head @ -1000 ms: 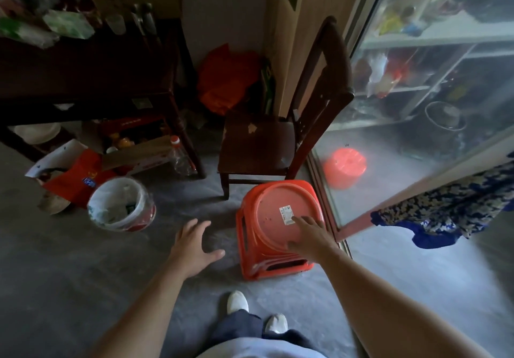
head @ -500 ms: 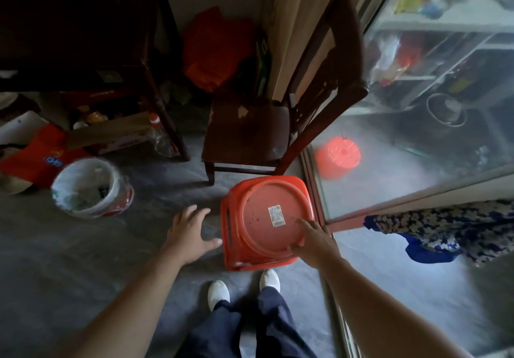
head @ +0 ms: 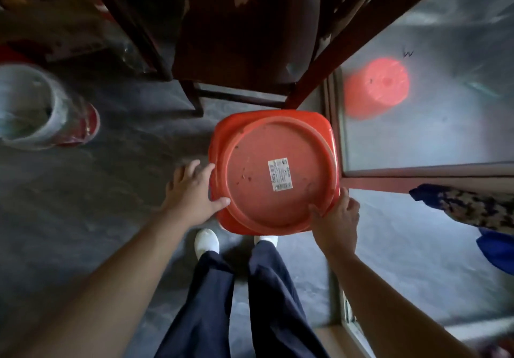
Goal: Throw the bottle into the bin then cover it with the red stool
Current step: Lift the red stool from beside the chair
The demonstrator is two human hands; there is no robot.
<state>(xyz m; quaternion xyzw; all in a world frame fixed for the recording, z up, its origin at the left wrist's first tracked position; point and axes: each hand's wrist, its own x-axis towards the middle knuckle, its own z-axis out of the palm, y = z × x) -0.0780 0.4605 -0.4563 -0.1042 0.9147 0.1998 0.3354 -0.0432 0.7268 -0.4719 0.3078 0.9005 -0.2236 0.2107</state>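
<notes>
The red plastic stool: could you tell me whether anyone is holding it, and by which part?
Yes: the left hand and right hand grip the red plastic stool by opposite edges of its seat.

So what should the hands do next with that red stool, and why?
Probably lift it and carry it left. The left hand and right hand already hold opposite edges of the red stool, which sits in front of the chair. The bin it must cover stands apart on the floor to the left.
</notes>
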